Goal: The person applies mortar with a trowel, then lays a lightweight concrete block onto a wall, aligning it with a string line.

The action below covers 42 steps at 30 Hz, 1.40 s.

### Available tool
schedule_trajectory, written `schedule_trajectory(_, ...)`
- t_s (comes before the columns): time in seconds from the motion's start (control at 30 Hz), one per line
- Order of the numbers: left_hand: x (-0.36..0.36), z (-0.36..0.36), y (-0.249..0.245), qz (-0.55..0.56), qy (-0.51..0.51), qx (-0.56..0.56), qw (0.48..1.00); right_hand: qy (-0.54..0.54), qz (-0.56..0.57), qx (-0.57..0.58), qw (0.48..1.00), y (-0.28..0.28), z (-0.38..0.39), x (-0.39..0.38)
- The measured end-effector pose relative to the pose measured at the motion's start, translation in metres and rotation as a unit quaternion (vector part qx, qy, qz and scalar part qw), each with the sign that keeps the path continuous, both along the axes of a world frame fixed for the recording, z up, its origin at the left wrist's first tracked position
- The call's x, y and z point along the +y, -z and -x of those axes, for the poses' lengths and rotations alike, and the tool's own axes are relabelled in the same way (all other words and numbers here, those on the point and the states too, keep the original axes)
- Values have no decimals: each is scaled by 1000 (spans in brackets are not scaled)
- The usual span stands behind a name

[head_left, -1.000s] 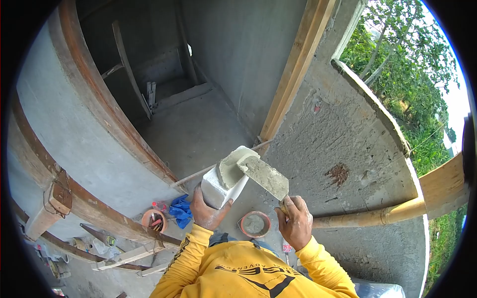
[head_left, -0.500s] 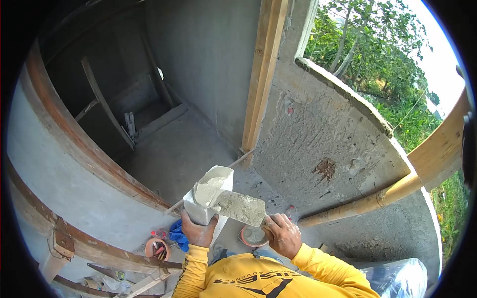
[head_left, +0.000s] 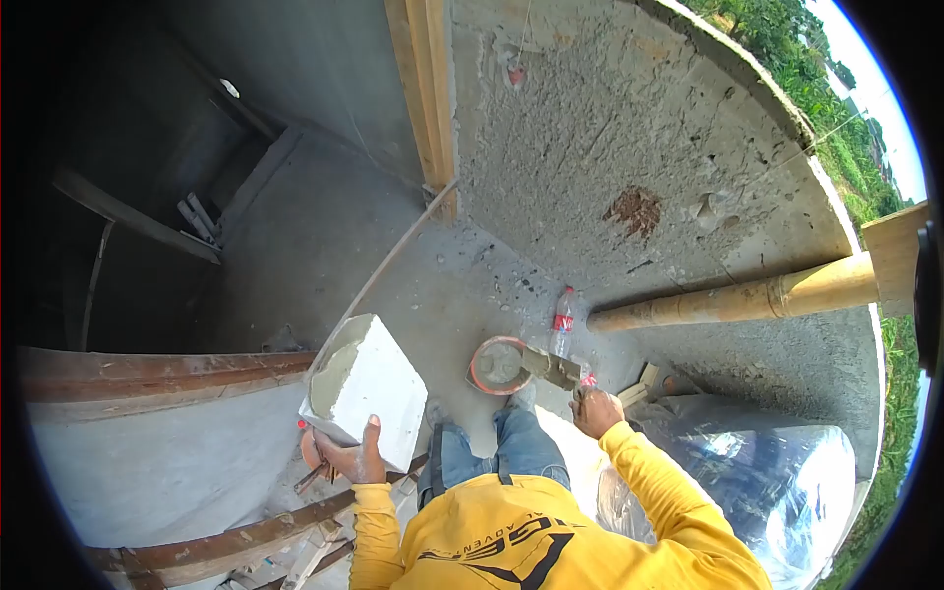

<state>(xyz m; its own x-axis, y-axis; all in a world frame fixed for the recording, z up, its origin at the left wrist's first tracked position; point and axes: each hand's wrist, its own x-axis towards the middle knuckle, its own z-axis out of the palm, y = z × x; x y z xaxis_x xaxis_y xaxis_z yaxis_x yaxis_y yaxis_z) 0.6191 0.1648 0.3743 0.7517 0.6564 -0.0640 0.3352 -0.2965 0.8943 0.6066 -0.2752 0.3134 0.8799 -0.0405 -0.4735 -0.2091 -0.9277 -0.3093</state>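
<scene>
My left hand [head_left: 356, 460] grips a white building block [head_left: 382, 395] from below, thumb against its pale side. Grey mortar [head_left: 336, 376] coats the block's left-facing end. The block is tilted and held up at the left of my body. In my right hand [head_left: 597, 411] is a trowel [head_left: 553, 368], held by its handle, its blade smeared with mortar. The blade's tip overlaps the right rim of an orange bucket [head_left: 476, 378], which has wet mortar inside and stands on the floor by my feet.
A plastic bottle with a red label [head_left: 562, 321] stands right of the bucket. A bamboo pole [head_left: 728, 301] leans across the rough wall [head_left: 590, 147]. Clear plastic wrapping [head_left: 767, 492] lies at the right; a wooden beam [head_left: 236, 526] runs along the lower left.
The trowel has left the block's mortared end and moved down and right to the bucket. The block has shifted left and turned in my left hand. My view has tilted downward.
</scene>
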Motion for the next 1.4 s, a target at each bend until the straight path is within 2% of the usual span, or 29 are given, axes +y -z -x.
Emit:
schedule_trajectory(0.13, -4, 8, 49, -26, 12, 31, 999, 15, 28, 87, 996, 110, -21, -3)
schedule_trajectory(0.23, -18, 9, 78, 42, -17, 76, 996, 6, 78, 202, 976, 187, -45, 9)
schedule_trajectory(0.27, -18, 12, 94, 7, -9, 81, 997, 16, 81, 200, 976, 225, -45, 11)
schedule_trajectory(0.3, -21, 11, 108, 23, -12, 90, 996, 25, 84, 198, 976, 259, -46, 15)
schedule_trajectory(0.37, -25, 12, 133, 53, -18, 111, 992, 44, 81, 258, 962, 325, -53, 21)
schedule_trajectory(0.4, -25, 15, 151, 35, -18, 118, 992, 47, 69, 294, 952, 354, -58, 24)
schedule_trajectory(0.63, -5, 46, 250, -27, -3, 126, 992, 61, 118, 263, 956, 518, -67, 65)
schedule_trajectory(0.77, 3, 50, 266, -5, -17, 164, 986, 62, 121, 242, 961, 581, -61, 90)
schedule_trajectory(0.83, 2, 39, 265, 12, -17, 183, 983, 70, 124, 222, 965, 603, -61, 103)
schedule_trajectory(0.87, 4, 39, 265, 13, -12, 193, 981, 53, 107, 250, 961, 608, -63, 107)
schedule_trajectory(1.0, 13, 45, 266, 8, -5, 225, 974, 9, 72, 206, 976, 607, -49, 109)
schedule_trajectory(1.1, 15, 51, 277, -66, -12, 144, 987, -32, 55, 244, 968, 601, -50, 87)
schedule_trajectory(1.17, 21, 50, 275, -74, 15, 149, 986, -26, 33, 244, 969, 597, -44, 67)
schedule_trajectory(1.2, 18, 44, 272, -73, 18, 150, 986, -13, 13, 188, 982, 599, -28, 55)
schedule_trajectory(1.27, 17, 37, 264, -77, 27, 141, 987, 16, -8, 249, 968, 578, -26, 43)
schedule_trajectory(1.33, 15, 33, 252, -81, 40, 121, 989, 32, -75, 209, 975, 557, -9, 31)
schedule_trajectory(1.4, 11, 27, 232, -34, 43, 122, 991, 62, -128, 163, 976, 529, 13, 17)
